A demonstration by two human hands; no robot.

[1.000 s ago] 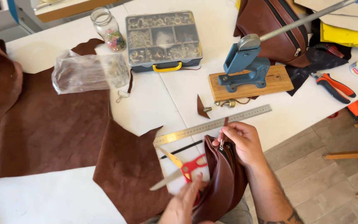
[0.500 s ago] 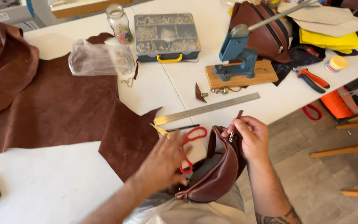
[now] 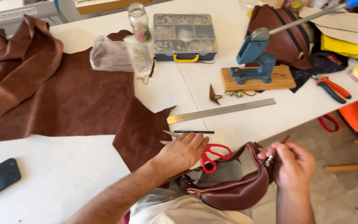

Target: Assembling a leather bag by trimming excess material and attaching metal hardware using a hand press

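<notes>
The left hand point(image 3: 183, 151) lay palm down on the red-handled scissors point(image 3: 210, 155) at the near edge of the white bench point(image 3: 63, 178), its fingers point(image 3: 195, 143) curled loosely over the blades; whether they gripped the scissors could not be told. The right hand point(image 3: 293, 166) was off the bench edge, its fingers point(image 3: 279, 154) pinched shut on the metal zipper pull point(image 3: 269, 160) of a brown leather pouch point(image 3: 237, 186) that hung against the person's lap. A black pen point(image 3: 193, 132) lay just beyond the left hand, with a steel ruler point(image 3: 222, 110) farther out. A large brown leather hide point(image 3: 63, 95) covered the bench's left part, one flap reaching under the left wrist. A blue hand press point(image 3: 253, 58) on a wooden block stood beyond the ruler, beside a compartment box point(image 3: 185, 35).
</notes>
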